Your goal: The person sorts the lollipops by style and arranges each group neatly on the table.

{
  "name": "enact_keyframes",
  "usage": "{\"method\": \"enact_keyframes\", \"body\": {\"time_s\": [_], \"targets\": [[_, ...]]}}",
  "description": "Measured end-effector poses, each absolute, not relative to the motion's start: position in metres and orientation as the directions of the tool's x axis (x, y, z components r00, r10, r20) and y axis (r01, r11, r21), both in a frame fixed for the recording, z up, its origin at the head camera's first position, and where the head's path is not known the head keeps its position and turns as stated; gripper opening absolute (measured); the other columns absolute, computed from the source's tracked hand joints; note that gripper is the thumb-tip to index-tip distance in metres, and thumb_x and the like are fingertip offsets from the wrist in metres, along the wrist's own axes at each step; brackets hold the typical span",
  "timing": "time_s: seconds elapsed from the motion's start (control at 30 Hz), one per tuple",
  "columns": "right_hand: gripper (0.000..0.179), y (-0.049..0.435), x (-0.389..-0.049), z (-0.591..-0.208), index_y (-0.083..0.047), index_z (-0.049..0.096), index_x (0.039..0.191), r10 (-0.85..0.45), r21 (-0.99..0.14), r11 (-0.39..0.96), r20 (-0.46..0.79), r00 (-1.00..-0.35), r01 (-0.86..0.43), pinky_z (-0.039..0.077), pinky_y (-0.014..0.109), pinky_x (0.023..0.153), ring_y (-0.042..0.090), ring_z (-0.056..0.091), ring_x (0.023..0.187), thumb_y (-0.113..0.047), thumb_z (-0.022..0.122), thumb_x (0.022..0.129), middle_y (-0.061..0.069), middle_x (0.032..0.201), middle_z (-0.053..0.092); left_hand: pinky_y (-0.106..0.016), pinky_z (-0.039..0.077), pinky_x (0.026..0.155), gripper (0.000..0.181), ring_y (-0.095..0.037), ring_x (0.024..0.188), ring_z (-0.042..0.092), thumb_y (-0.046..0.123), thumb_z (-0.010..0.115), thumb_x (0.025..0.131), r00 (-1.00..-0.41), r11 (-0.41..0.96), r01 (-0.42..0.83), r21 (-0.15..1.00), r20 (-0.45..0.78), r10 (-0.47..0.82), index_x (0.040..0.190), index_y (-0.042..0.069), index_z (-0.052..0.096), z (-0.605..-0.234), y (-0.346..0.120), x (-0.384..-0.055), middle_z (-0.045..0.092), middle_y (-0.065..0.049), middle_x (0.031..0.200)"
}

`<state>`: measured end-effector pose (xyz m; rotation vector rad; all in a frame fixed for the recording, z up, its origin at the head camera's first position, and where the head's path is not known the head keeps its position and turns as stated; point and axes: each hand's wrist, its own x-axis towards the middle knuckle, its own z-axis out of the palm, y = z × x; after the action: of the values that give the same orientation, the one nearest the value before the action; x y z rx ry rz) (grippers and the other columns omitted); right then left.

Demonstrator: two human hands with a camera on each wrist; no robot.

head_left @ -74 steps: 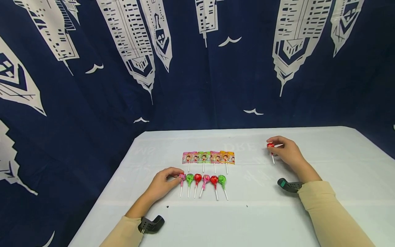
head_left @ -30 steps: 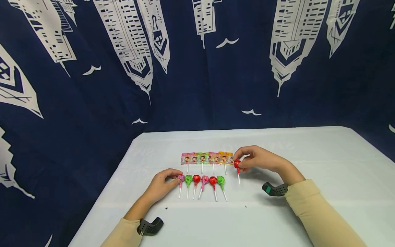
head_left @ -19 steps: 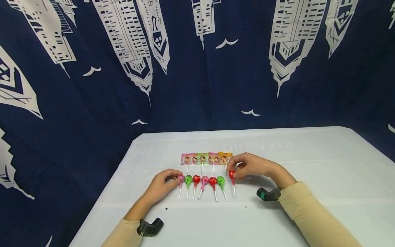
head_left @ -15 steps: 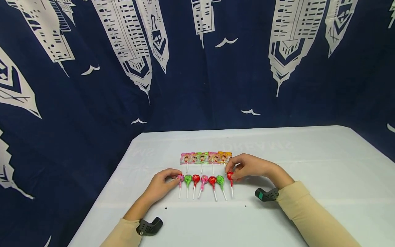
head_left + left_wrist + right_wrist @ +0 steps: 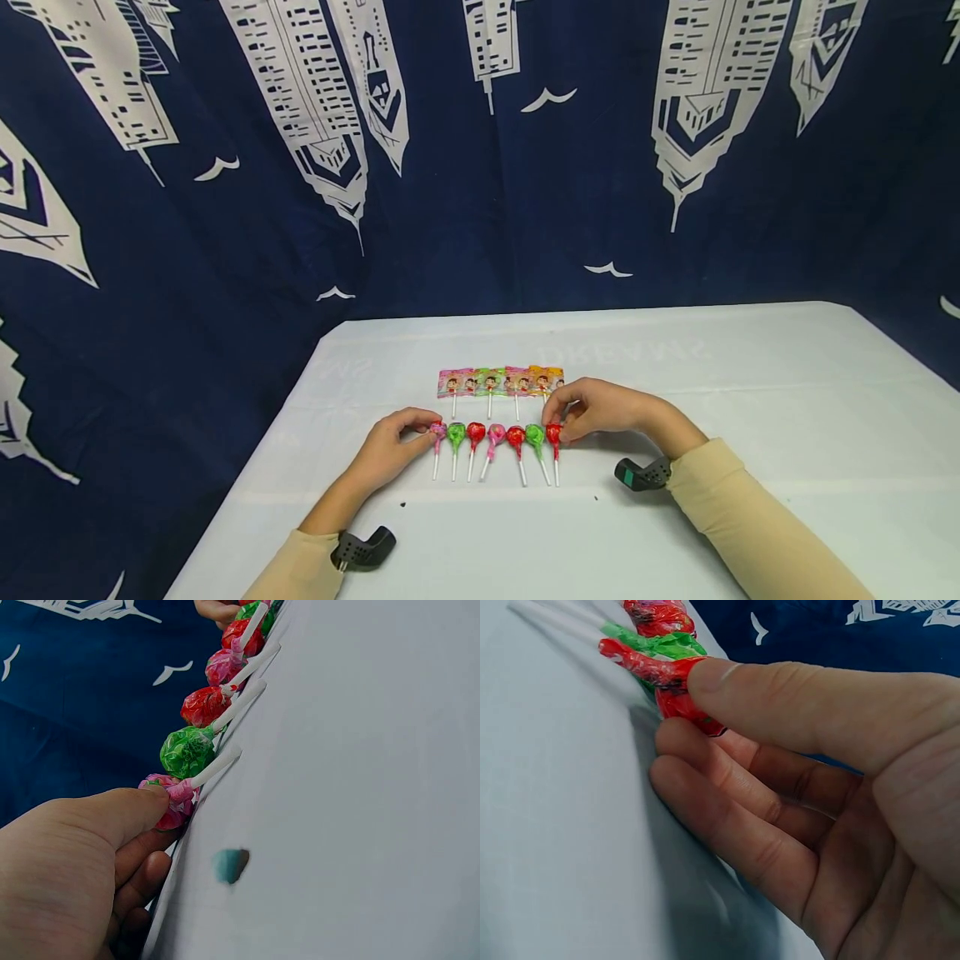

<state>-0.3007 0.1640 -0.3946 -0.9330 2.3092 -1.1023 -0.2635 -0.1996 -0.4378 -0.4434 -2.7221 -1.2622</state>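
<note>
Several ball lollipops lie side by side on the white table, white sticks toward me. At the row's left end my left hand [image 5: 393, 446] pinches a pink lollipop [image 5: 438, 431] by its head, thumb on the wrapper in the left wrist view. My right hand [image 5: 607, 412] holds a red lollipop [image 5: 553, 434] at the right end, close against a green lollipop [image 5: 535, 435]. In the right wrist view my thumb presses the red wrapper and the other fingers curl below. Between the ends lie another green lollipop [image 5: 456, 433], two red ones and a pink one [image 5: 497, 433].
Behind the row lie flat-packed lollipops [image 5: 490, 382] in pink, green and orange wrappers, overlapping edge to edge. A dark blue printed cloth [image 5: 465, 233] hangs behind the white table [image 5: 480, 550]. Small dark specks [image 5: 402, 504] mark the tabletop.
My right hand has brought the red lollipop from the far right leftward and toward me to the row's right end, beside the green one. My left hand has stayed on the pink lollipop.
</note>
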Motion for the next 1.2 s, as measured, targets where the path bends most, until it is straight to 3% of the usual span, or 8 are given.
{"method": "enact_keyframes", "body": {"time_s": [0.17, 0.93, 1.2], "targets": [[0.021, 0.1635, -0.3002, -0.3946, -0.012, 0.072, 0.104, -0.714, -0.782, 0.476, -0.076, -0.696, -0.402, 0.049, 0.024, 0.074, 0.018, 0.056, 0.086, -0.01, 0.077, 0.085, 0.003, 0.1, 0.067, -0.036, 0.05, 0.091, 0.021, -0.011, 0.098, 0.064, 0.018, 0.075, 0.089, -0.951, 0.612, 0.31, 0.728, 0.223, 0.216, 0.109, 0.023, 0.074, -0.4379, -0.1992, -0.2636, 0.072, 0.007, 0.1], [0.023, 0.1631, -0.3009, -0.3974, -0.013, 0.071, 0.106, -0.705, -0.789, 0.489, -0.105, -0.701, -0.373, 0.047, 0.024, 0.067, 0.017, 0.056, 0.081, -0.009, 0.076, 0.085, 0.003, 0.098, 0.068, -0.035, 0.05, 0.092, 0.021, -0.01, 0.098, 0.063, 0.018, 0.075, 0.089, -0.952, 0.613, 0.305, 0.729, 0.216, 0.216, 0.109, 0.025, 0.074, -0.4372, -0.1998, -0.2628, 0.071, 0.008, 0.1], [0.024, 0.1639, -0.3008, -0.3983, -0.009, 0.07, 0.108, -0.713, -0.816, 0.457, -0.098, -0.694, -0.354, 0.056, 0.026, 0.067, 0.019, 0.06, 0.08, -0.005, 0.075, 0.085, 0.007, 0.101, 0.065, -0.036, 0.05, 0.092, 0.021, -0.01, 0.099, 0.063, 0.019, 0.075, 0.09, -0.95, 0.607, 0.31, 0.732, 0.223, 0.217, 0.11, 0.024, 0.074, -0.4398, -0.2003, -0.2631, 0.071, 0.007, 0.101]]}}
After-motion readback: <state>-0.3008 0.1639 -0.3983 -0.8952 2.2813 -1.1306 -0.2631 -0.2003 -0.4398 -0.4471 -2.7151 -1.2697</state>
